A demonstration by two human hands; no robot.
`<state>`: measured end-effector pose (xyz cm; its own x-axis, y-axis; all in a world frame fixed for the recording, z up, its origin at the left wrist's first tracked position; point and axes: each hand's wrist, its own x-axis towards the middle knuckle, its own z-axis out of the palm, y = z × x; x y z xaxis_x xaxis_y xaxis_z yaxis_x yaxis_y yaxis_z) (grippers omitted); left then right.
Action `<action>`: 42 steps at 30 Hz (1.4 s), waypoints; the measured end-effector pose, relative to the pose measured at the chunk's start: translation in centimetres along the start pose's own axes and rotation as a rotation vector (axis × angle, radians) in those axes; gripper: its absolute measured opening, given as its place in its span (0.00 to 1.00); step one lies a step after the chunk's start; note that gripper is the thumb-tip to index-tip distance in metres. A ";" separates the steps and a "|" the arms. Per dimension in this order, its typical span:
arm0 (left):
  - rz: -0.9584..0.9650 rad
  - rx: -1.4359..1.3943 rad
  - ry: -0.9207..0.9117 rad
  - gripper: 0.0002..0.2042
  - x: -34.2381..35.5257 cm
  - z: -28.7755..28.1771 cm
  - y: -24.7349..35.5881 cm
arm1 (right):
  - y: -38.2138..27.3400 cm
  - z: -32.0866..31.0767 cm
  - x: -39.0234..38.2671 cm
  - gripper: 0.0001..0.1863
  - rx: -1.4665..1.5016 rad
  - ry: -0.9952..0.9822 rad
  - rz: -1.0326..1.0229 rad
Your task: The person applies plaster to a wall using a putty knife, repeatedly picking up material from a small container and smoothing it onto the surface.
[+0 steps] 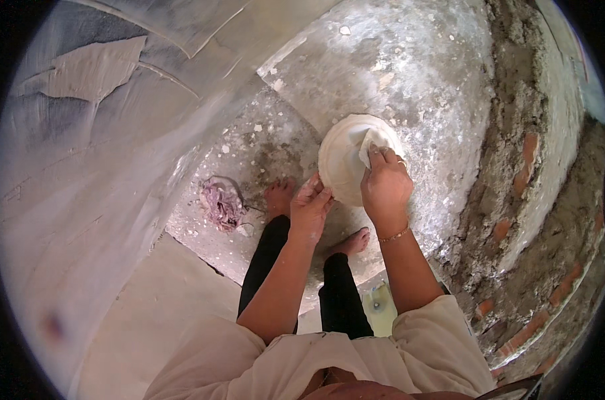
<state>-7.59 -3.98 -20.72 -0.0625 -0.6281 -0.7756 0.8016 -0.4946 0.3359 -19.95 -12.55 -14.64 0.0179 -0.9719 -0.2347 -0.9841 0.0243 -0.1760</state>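
A round white bucket (330, 148) with pale plaster-like paste inside stands on the floor before me. My left hand (310, 205) is closed at its near left rim, fingers against the edge. In the grip of my right hand (388, 185) is a pale, flat scraper-like piece (367, 140), coated in white and held inside the bucket. My right fingers hide its upper end, so its full shape cannot be made out.
A crumpled purple cloth (222, 204) lies left of my bare feet. White crumbs dot the rough grey floor (416, 73). A smeared plaster wall (102, 153) rises at left; broken masonry with exposed bricks (526, 163) runs along the right. Something pale green (380, 308) sits behind my feet.
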 end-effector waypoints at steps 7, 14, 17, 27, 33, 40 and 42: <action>0.172 0.495 0.082 0.20 -0.3 -0.5 -0.4 | 5.6 -1.7 0.5 0.09 0.729 -0.010 0.308; 0.413 0.862 0.078 0.20 -1.5 1.0 0.9 | 10.8 -2.3 1.3 0.09 1.373 0.012 0.628; 0.568 1.026 0.075 0.20 -1.5 1.1 0.7 | 10.9 -1.1 2.1 0.09 1.329 0.026 0.589; 0.710 1.098 0.097 0.18 -1.9 2.7 1.3 | 8.9 -0.9 2.7 0.07 1.160 0.112 0.492; 0.661 1.145 0.084 0.18 -2.0 3.4 0.7 | 5.1 -2.2 2.5 0.07 0.549 0.296 0.120; 0.834 1.162 0.127 0.18 -1.4 3.3 0.3 | 0.4 -3.3 0.8 0.10 0.303 0.219 -0.195; 0.836 1.160 0.126 0.18 -1.9 4.1 0.4 | 3.4 -3.4 2.2 0.09 0.462 0.374 -0.103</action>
<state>-9.60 -5.48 -16.89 0.2778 -0.9477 -0.1572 -0.3569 -0.2537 0.8990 -23.85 -15.42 -12.50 -0.0370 -0.9891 0.1428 -0.8007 -0.0562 -0.5964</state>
